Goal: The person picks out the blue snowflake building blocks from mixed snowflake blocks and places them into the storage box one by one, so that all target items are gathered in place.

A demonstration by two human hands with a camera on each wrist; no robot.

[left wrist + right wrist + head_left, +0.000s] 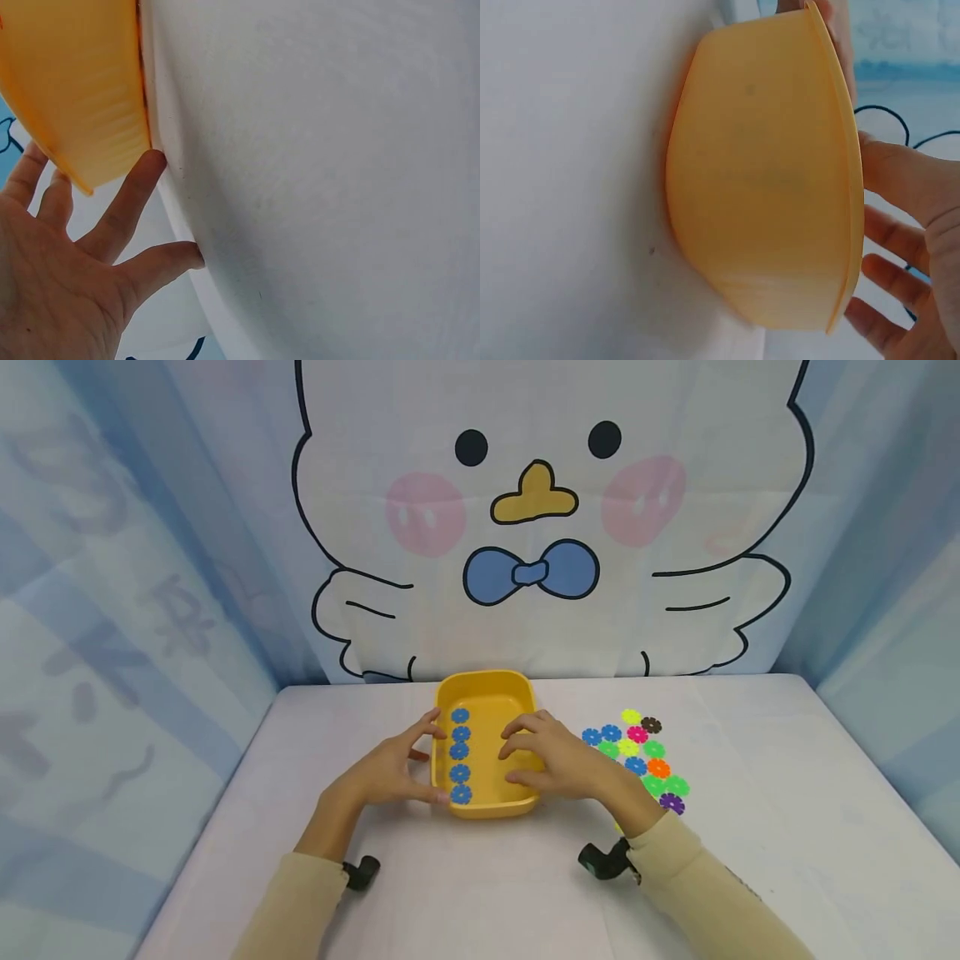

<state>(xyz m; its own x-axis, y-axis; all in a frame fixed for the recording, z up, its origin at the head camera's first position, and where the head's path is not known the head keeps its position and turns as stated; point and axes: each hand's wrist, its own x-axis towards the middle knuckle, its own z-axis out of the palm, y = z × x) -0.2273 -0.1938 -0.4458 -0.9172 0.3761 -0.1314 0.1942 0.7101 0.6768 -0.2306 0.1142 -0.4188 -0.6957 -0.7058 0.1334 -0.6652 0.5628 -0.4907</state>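
Observation:
A yellow plastic tray (491, 693) stands on the table, with several blue snowflake discs (461, 751) lined up in a column along its left side. At the tray's left wall is my left hand (397, 768), its fingers spread; in the left wrist view a fingertip lies right at the tray's lower edge. My right hand (551, 756) reaches over the right rim, with loosely bent fingers inside the tray and nothing visible between them. The right wrist view shows the tray's outer wall (765, 172), which hides those fingertips.
Right of the tray lies a loose group of coloured discs, among them an orange disc (658, 767), a purple disc (672, 803) and a brown disc (651, 725). Behind the white table (465, 893) hangs a cloth (532, 635) with a cartoon figure.

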